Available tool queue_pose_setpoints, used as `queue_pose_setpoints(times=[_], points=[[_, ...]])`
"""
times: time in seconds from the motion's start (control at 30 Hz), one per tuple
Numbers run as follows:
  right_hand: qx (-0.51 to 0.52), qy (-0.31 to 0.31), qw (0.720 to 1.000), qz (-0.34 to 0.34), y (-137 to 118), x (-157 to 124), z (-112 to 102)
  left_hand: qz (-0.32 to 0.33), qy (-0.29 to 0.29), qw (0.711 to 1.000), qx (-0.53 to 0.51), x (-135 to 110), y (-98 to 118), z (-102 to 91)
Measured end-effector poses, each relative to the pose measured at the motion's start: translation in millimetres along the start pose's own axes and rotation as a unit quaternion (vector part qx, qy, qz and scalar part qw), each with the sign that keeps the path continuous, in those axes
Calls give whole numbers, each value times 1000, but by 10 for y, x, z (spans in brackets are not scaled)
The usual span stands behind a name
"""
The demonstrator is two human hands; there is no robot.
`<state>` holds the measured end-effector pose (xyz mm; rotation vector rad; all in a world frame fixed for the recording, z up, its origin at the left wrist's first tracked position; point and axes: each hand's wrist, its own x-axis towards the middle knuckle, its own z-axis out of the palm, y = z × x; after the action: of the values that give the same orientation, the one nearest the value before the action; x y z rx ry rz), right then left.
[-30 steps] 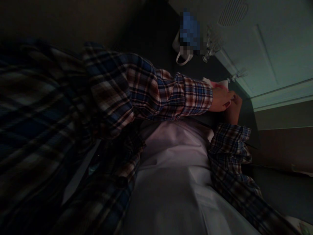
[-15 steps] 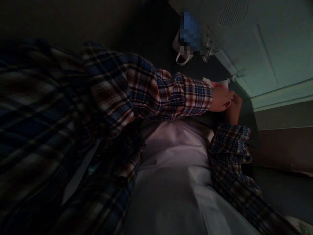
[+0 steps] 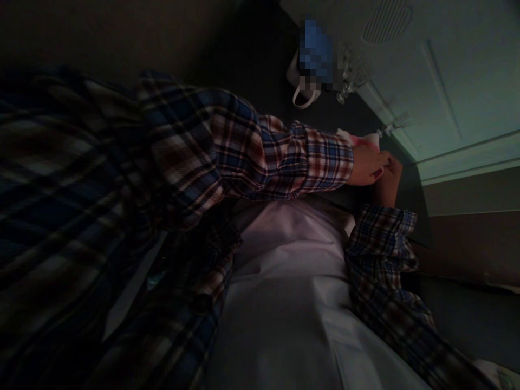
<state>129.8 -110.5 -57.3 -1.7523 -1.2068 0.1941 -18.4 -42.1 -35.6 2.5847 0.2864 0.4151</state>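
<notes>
The view is very dark. My left hand (image 3: 363,165) reaches across from the left in a plaid sleeve, its fingers curled in against my right hand (image 3: 388,181). My right hand comes up from below, bent at the wrist, with fingers closed where the two hands meet. A small dark red shape with a pale pink edge (image 3: 378,173) shows between the hands; its kind is unclear. Just beyond them lies a white and pink crumpled thing (image 3: 359,138), perhaps cloth or a packet, partly hidden by my left hand.
On the dark tabletop (image 3: 329,116) stand a white cup (image 3: 305,96) beside a blurred-out blue patch (image 3: 317,49), a clear stemmed glass (image 3: 349,81) and another glass (image 3: 392,127). A pale panelled surface (image 3: 455,92) rises behind. White cloth (image 3: 284,254) covers my front.
</notes>
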Motion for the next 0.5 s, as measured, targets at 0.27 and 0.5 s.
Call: queue_pose_setpoints(times=[0.27, 0.5], points=[[5, -1, 1000, 5, -11, -3, 9, 2, 22, 1000, 12, 21, -17, 46], [12, 1, 1000, 20, 20, 10, 6, -3, -2, 1000, 5, -26, 12, -28]])
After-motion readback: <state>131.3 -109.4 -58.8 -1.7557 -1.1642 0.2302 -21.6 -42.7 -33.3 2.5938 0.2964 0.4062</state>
